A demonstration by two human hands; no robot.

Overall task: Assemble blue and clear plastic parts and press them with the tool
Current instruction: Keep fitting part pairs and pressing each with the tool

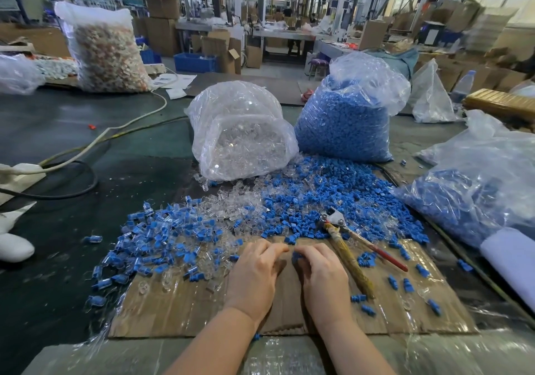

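**Operator:** What is the state of the hands?

**Technician:** Both rest on the cardboard [289, 314], fingertips almost meeting. The right hand [321, 273] pinches a blue part [296, 256] between curled fingers. The left hand [254, 270] has its fingers curled toward that part. Whether it holds a clear part cannot be told; the fingers hide it.

**Operator:** Where is the stock?

**Technician:** Loose blue and clear parts lie heaped just beyond the hands. Assembled pieces [173, 238] spread to the left. The tool [347, 247] lies beside the right hand, jaws in the heap, handles pointing toward the person.

**Operator:** How should this step be done?

**Technician:** As judged from this position, the step is mating the two halves.
1. Align the blue part square to the clear part before pushing.
2. Seat it fully by hand; a tilted fit may crack under the tool.
3. Keep one hand on the assembly when reaching for the tool.

**Operator:** Counts?

**Technician:**
- Tool: one, with two handles.
- Bags of blue parts: two, one upright behind the heap [347, 122] and one at the right [469, 192].
- Bag of clear parts: one [240, 143].
- Loose parts: too many to count.
- Cardboard sheets: one.
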